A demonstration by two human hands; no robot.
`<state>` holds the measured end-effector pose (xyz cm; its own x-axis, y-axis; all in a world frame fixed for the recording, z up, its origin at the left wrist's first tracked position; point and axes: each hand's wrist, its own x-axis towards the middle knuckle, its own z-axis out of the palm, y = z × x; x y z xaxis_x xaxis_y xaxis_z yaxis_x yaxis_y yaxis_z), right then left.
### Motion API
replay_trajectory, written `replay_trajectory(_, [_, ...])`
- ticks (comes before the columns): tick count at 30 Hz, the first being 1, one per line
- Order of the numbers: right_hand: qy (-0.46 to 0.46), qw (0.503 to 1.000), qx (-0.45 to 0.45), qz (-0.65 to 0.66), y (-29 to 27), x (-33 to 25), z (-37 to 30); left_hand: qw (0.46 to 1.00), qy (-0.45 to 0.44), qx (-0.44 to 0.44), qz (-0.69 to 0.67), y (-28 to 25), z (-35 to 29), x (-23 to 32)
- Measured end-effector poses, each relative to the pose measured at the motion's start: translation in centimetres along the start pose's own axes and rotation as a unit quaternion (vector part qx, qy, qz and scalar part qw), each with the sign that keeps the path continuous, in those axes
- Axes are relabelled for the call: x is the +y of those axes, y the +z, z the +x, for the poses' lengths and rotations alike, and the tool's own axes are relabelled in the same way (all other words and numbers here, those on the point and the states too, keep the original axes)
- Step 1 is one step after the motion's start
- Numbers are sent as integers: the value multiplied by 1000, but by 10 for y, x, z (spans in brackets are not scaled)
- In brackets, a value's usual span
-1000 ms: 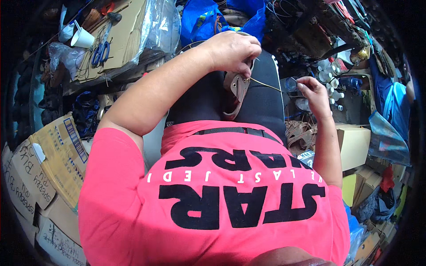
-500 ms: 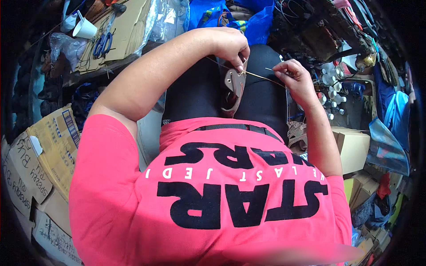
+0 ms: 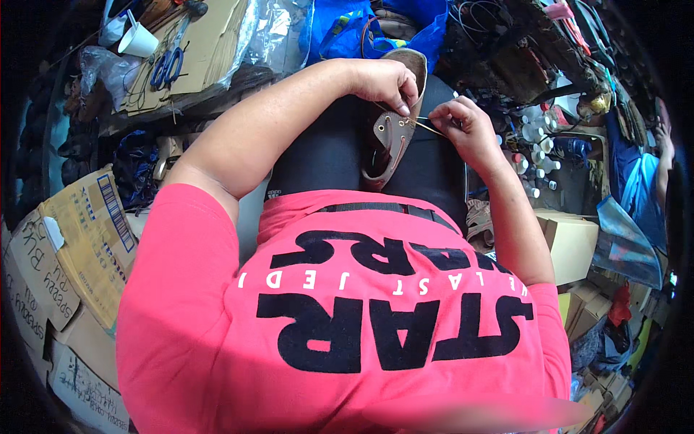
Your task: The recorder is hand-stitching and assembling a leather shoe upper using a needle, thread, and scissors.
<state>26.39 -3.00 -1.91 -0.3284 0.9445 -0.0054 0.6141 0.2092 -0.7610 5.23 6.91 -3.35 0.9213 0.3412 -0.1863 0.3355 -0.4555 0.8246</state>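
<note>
A brown leather shoe (image 3: 388, 141) with metal eyelets lies between my thighs, its opening near me and its toe pointing away. My left hand (image 3: 389, 85) bends over it from the left, thumb and fingers closed on the upper just beyond the eyelets. From that spot a thin tan lace (image 3: 428, 126) runs to the right. My right hand (image 3: 466, 130) pinches this lace close beside the shoe. A slim, pale, needle-like tip sticks out of the right fingers toward the eyelets; its exact kind is too small to tell.
Blue-handled scissors (image 3: 168, 66) and a white cup (image 3: 138, 39) sit by cardboard sheets at upper left. A blue bag (image 3: 336, 29) stands ahead. Several small bottles (image 3: 536, 141) cluster to the right, above a cardboard box (image 3: 571, 246). Part of a person's arm (image 3: 663, 155) shows at far right.
The shoe has tilted, and more of its toe and sole shows. My right hand has come left, closer to the eyelets, shortening the visible lace. My left hand has shifted slightly right.
</note>
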Motion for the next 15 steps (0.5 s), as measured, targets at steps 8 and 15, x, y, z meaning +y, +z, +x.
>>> replay_trajectory(8, [-46,997,-1,-54,5,-5,-1,999,27,19,-37,5,-6,-8])
replay_trajectory(15, [-70,993,34,-92,21,-9,-4,998,20,28,-55,7,-10,-16])
